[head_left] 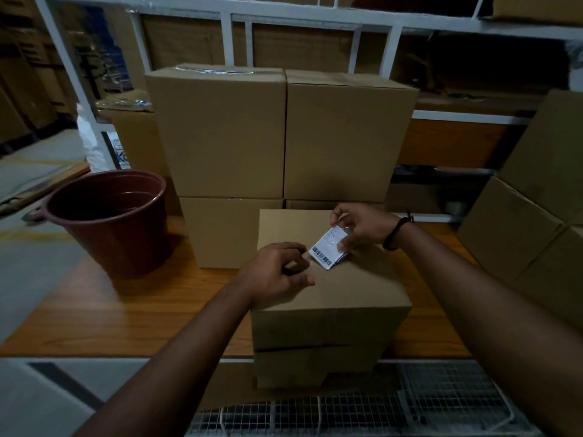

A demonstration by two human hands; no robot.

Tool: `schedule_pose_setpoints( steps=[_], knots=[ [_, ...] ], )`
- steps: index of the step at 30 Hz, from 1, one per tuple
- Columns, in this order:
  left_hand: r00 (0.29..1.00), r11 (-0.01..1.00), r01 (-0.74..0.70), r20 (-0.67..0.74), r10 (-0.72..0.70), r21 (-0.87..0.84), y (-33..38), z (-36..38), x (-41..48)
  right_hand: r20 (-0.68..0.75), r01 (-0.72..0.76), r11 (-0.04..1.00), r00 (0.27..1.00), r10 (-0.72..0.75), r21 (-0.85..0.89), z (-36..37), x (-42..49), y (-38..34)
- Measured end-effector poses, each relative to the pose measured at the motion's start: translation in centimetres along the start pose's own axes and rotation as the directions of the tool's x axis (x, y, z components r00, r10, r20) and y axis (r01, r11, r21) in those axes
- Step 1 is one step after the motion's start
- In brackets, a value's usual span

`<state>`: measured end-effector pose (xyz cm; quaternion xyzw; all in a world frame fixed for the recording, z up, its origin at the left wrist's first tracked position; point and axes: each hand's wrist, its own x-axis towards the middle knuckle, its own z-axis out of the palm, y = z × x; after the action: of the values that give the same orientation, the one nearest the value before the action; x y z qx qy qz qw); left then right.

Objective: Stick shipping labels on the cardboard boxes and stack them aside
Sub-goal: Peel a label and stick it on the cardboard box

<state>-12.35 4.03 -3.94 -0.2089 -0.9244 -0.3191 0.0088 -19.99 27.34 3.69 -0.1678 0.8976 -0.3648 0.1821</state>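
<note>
A plain cardboard box stands in front of me on the wooden table, on top of another box. My right hand holds a small stack of white shipping labels with barcodes just above the box top. My left hand hovers over the box's left side, its fingertips pinching at the lower left corner of the top label. Behind stand stacked cardboard boxes, two wide and two high.
A brown plastic bucket sits on the table at the left. More cardboard boxes are piled at the right. White metal shelving with cartons runs along the back. A wire mesh surface lies below the table's front edge.
</note>
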Motion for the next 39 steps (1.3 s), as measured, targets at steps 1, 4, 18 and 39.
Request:
schedule_pose_setpoints(
  steps=[1, 4, 18, 39],
  knots=[
    [1.000, 0.998, 0.013, 0.002, -0.012, -0.053, -0.1, 0.0, 0.1, -0.032, 0.008, 0.998, 0.999, -0.006, 0.064, 0.0, -0.4, 0.0],
    [0.996, 0.960, 0.083, -0.010, -0.089, -0.267, 0.1, -0.4, 0.4, -0.129, 0.036, 0.984, 0.992, -0.013, 0.174, 0.3, -1.7, 0.0],
    [0.975, 0.848, 0.159, -0.052, -0.214, -0.506, 4.0, -1.7, 2.8, -0.292, 0.103, 0.924, 0.956, 0.010, 0.368, 2.5, -4.6, 1.2],
    [0.823, 0.313, 0.121, -0.080, -0.562, -0.942, -3.0, -6.6, 0.5, -0.161, 0.185, 0.901, 0.978, -0.131, 0.393, 4.7, 6.4, -7.9]
  ],
)
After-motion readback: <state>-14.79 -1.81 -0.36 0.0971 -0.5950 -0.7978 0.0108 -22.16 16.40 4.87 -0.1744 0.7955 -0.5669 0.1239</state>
